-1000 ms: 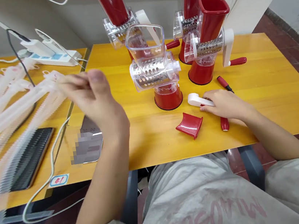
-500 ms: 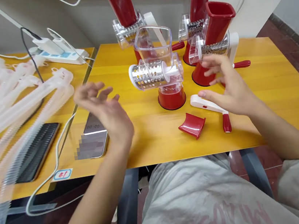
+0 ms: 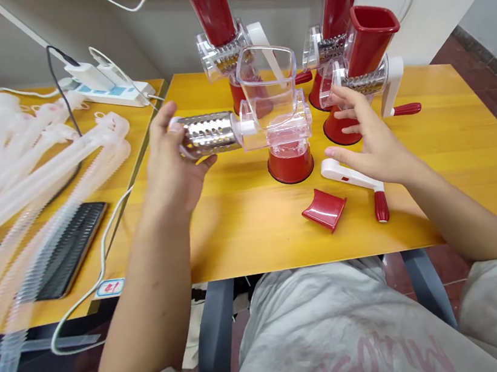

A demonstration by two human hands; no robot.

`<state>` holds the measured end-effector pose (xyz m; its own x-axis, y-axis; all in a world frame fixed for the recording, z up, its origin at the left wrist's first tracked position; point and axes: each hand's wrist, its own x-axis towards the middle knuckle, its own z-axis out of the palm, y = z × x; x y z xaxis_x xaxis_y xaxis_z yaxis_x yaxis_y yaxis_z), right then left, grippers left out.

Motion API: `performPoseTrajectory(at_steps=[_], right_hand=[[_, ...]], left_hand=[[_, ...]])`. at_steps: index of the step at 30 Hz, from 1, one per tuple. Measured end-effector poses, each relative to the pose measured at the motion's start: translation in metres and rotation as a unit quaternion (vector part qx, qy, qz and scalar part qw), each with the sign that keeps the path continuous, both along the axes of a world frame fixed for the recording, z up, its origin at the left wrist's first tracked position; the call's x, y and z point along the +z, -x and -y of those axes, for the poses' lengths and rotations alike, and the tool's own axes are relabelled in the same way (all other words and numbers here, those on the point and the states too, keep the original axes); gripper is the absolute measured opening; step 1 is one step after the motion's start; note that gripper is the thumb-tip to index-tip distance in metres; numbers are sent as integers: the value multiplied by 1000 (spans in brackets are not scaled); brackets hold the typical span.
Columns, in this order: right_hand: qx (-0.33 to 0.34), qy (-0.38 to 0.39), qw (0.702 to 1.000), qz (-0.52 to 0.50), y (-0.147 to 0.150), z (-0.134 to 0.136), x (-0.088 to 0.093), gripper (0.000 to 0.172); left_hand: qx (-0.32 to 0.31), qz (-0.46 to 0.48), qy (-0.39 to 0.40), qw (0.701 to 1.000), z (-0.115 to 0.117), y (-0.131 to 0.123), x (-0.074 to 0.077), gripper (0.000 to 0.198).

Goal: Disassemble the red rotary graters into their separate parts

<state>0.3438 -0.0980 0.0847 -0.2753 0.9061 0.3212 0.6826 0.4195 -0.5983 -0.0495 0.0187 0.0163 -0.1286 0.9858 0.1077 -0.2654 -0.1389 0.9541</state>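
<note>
My left hand (image 3: 168,175) grips the outer end of a perforated metal grater drum (image 3: 212,133), lying level. Most of the drum sticks out to the left of a clear plastic housing (image 3: 296,123), with its white shaft still inside the housing's mouth. That housing stands upright on a red round base (image 3: 292,166). My right hand (image 3: 374,150) hovers to the right with fingers apart, holding nothing. Just below it lies a white crank handle (image 3: 350,174) with a red knob. A curved red plastic piece (image 3: 325,209) rests in front of the base.
Behind stand three assembled red rotary graters, one at back left (image 3: 211,17) and two at right. Clear ribbed plastic parts (image 3: 45,170) cover the left table, beside a dark phone (image 3: 71,249), a white cable and a power strip (image 3: 120,95).
My left hand has gone from empty to gripping the drum's end. The drum has slid leftward, largely out of the clear housing. My right hand stays open in nearly the same place.
</note>
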Motion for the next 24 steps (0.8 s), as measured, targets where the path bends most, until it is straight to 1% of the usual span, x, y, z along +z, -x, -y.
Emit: performPoseTrajectory(at_steps=[2,4,7,10,12,14,16,18,20,22,23,24], right_hand=[[-5,-8,1000,-11,-5,5,1,103],[-6,-16,1000,-24,-7,11,2,99],[4,-17,999,-31,-5,22,3,91],[32,-27,999,-34,0,33,4,82],[42,-39,998,-38,1,37,3,78],[30,-50,997,-46,-1,38,0,74],[1,-57,997,-57,-6,36,-6,71],[-28,-59,995,-69,-11,33,-11,67],[-43,-59,994,-77,-15,30,-16,64],[-48,-56,994,-80,-16,28,-19,62],[-49,-52,994,-79,-16,27,-21,61],[-50,-47,995,-77,-15,27,-22,61]], left_hand=[[5,21,19,1000,6,22,10,98],[-10,34,37,999,16,37,24,82],[-41,24,59,997,32,44,43,76],[-90,15,40,995,48,35,55,71],[-103,30,7,994,64,25,63,68],[-83,40,-31,995,83,14,72,65],[-60,32,-75,995,101,6,83,65],[-52,11,-105,993,109,4,90,65],[-34,-1,-107,994,101,9,90,61],[16,-14,-92,996,78,20,81,60],[62,-38,-97,993,62,28,74,69],[94,-73,-98,988,46,37,66,80]])
